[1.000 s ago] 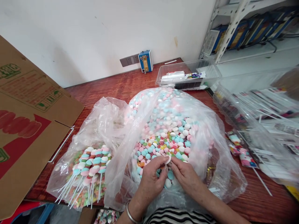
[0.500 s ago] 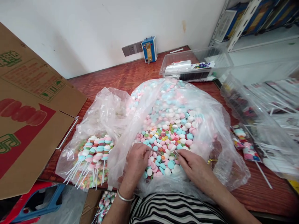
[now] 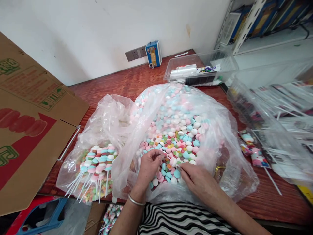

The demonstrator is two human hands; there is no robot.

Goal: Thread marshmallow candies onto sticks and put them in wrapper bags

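Note:
My left hand, with a bangle at the wrist, pinches thumb against fingers over the loose candies; whatever is between the fingertips is too small to make out. Facing it, my right hand grips a thin white stick, mostly hidden by the fingers. A pale candy sits on the stick, its tip pointing at my left hand. Beneath both hands lies an open clear plastic bag full of pink, white and blue candies, with small gummy rings among them.
Candy skewers on white sticks lie on a second plastic bag at left. A cardboard box borders the left side. Clear trays stand behind and right; a wrapped candy stick lies at right. A blue device is by the wall.
My right hand has moved left and slightly down, closer to my left hand. The left hand has shifted a little right, its thumb and fingers now showing in a pinch.

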